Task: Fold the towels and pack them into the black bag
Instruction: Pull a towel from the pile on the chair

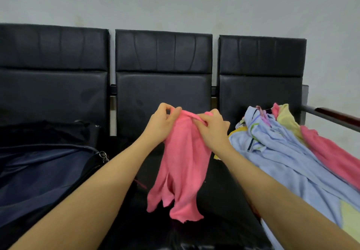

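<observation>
Hanging lengthwise downward, pink towel point(183, 164) bunched.

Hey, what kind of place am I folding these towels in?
Probably a waiting area or lobby: a row of linked black padded seats stands against a bare pale wall, with a metal armrest with a wooden top at the row's end.

The pink towel point(182, 164) is soft, matt, napped cloth, the seats point(163, 90) smooth, faintly glossy black leatherette, the black bag point(39, 172) lined in sleek navy fabric with a shiny metal zip pull point(103, 155).
</observation>
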The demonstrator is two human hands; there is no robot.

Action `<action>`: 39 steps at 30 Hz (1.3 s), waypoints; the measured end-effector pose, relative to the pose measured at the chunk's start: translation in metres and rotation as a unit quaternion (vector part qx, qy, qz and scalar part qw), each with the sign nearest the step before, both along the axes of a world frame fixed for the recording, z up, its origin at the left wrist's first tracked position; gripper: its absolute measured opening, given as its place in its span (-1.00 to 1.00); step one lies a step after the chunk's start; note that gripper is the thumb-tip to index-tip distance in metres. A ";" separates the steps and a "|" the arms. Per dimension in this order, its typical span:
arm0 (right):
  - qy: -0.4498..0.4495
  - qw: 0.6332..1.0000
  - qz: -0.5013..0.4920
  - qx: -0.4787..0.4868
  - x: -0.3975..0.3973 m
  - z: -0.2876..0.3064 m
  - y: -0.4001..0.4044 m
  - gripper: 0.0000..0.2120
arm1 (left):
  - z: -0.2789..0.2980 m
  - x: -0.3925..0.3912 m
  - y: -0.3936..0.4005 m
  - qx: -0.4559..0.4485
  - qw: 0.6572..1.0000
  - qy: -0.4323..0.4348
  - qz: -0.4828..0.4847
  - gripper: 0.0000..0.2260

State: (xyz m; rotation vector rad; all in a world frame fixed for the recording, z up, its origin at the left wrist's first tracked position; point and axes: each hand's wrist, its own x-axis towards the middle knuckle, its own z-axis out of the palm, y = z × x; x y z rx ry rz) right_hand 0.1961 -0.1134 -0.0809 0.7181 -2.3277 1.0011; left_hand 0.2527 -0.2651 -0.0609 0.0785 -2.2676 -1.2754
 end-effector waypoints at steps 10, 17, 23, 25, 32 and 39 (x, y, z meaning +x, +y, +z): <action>-0.062 0.981 -0.095 -0.157 -0.033 0.001 0.028 -0.72 | 0.021 0.007 -0.047 -0.418 0.899 -0.131 0.015 -0.82; -0.113 0.958 -0.036 -0.260 -0.017 0.015 0.030 -0.65 | 0.033 0.015 -0.037 -0.488 0.834 -0.089 0.240 -0.68; -0.061 0.976 -0.035 -0.207 -0.017 0.031 0.029 -0.72 | 0.052 0.008 -0.033 -0.468 0.843 -0.064 0.259 -0.66; -0.058 0.981 -0.004 -0.183 -0.015 0.035 0.022 -0.76 | 0.052 0.002 -0.033 -0.411 0.888 -0.020 0.205 -0.73; -0.109 0.988 0.106 0.003 -0.004 0.039 -0.012 -0.66 | 0.055 -0.006 -0.016 -0.224 0.973 0.050 0.016 -0.67; -0.124 0.978 0.143 -0.087 -0.005 0.033 -0.020 -0.78 | 0.037 -0.001 -0.028 -0.289 0.935 0.026 0.203 -0.86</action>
